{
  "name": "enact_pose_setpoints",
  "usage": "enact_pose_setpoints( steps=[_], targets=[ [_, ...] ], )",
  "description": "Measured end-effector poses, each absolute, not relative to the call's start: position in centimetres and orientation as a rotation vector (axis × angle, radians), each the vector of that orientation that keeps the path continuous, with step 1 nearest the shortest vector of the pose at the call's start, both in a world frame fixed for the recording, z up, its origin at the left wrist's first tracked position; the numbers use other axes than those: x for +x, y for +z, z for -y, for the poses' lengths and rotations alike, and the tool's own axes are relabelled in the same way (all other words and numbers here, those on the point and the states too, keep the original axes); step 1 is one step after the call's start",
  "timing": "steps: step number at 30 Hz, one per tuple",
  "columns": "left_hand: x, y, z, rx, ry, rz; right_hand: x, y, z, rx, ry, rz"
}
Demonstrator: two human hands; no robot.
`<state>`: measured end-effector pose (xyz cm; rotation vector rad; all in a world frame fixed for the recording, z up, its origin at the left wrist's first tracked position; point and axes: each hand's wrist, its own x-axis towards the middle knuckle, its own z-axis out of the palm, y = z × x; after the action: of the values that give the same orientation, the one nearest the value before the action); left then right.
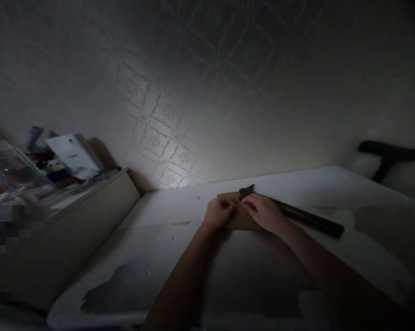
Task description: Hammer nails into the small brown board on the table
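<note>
My left hand (220, 213) rests over the left part of a flat brown board (243, 223), its fingers curled in a pinch. Facing it, my right hand (263, 212) lies over the board's right part with its fingers bent and drawn together. The two sets of fingertips are close to each other above the board. Whatever is between them is too small and dark to make out. A hammer (309, 219) with a dark head and long dark handle lies just behind and to the right of my right hand, its head by the board's far edge.
Under the board is a white table (290, 181) with worn grey patches. Two tiny dark bits lie on it left of my hands. A cabinet (100, 230) with a white box (72, 151) and clutter stands left. Patterned wall rises behind; a black T-shaped object (388, 151) is right.
</note>
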<state>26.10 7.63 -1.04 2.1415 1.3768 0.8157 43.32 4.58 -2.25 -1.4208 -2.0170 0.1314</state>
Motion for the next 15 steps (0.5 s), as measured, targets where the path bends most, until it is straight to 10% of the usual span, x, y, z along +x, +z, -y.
enact_pose_setpoints(
  steps=[15],
  targets=[
    [26.01,-1.31,-7.74,2.119,0.825,-1.367,43.30,-2.19,-4.50,-1.426,0.152,2.026]
  ],
)
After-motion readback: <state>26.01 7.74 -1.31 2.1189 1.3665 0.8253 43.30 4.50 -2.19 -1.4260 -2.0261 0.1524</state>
